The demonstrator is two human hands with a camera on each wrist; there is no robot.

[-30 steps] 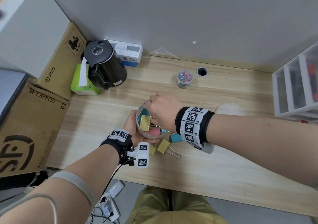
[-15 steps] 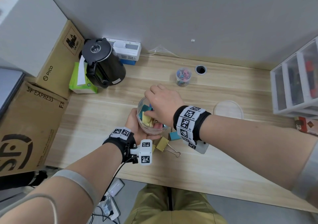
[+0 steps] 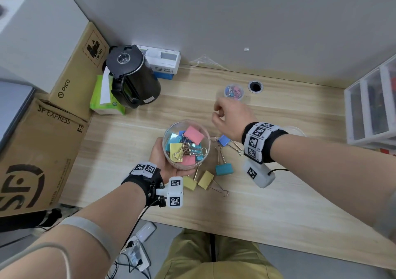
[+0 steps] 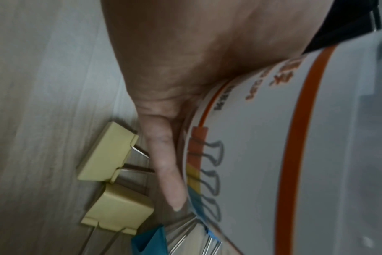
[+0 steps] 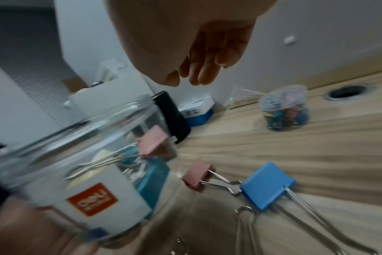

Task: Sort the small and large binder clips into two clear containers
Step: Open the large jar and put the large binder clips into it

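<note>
1. A plain grey wall [image 3: 235, 17] runs behind a light wood-grain desk [image 3: 267, 203], which has a round cable hole [image 3: 255, 86] near its back edge.
2. Brown cardboard boxes [image 3: 40, 150] stand stacked at the desk's left end.
3. Translucent white plastic drawers [image 3: 370, 109] sit at the right.
4. Below the desk's front edge lies a grey floor [image 3: 162, 246].

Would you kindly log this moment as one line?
left hand: holds large-clip jar | right hand: above desk, contents unclear | small-clip jar: far
</note>
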